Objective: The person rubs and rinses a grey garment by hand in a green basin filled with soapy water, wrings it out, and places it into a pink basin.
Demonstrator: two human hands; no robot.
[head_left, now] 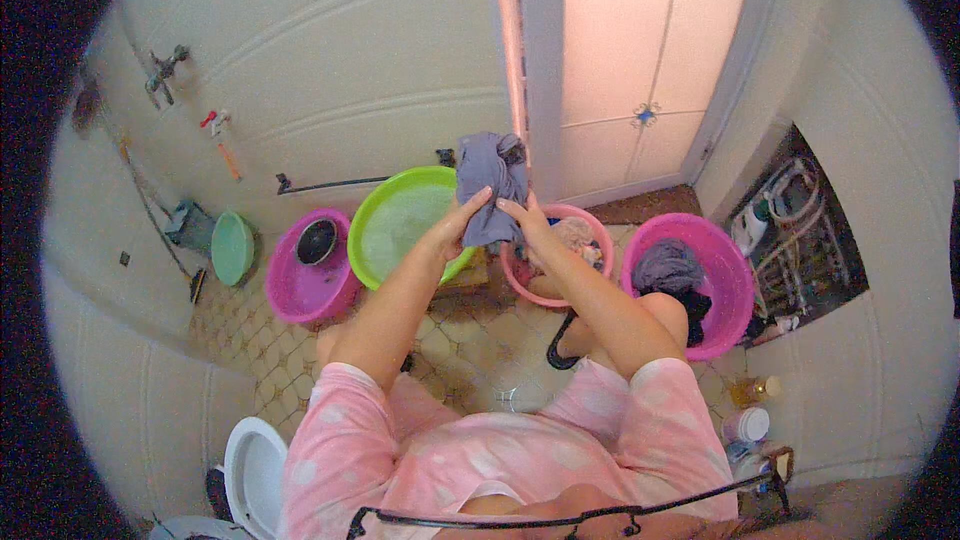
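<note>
Both hands grip a bunched grey-purple cloth garment [491,169], raised over the gap between two basins. My left hand [457,223] holds its lower left side, thumb laid across the fabric. On the lower right side, my right hand [525,216] has its thumb pointing towards the left one. Just left of the cloth stands a lime-green basin [401,225] with whitish, sudsy-looking water. Below and right of my right hand is a pink basin [559,300] with mixed clothes [577,236] in it, partly hidden by my forearm.
A magenta basin [731,262] at the right holds dark clothes [667,266]. Another magenta basin [289,300] holds a dark round bowl [316,241]. A mint-green basin [232,249] leans at the far left. Bottles and a jar [747,424] line the right wall; a toilet lid [255,469] is lower left.
</note>
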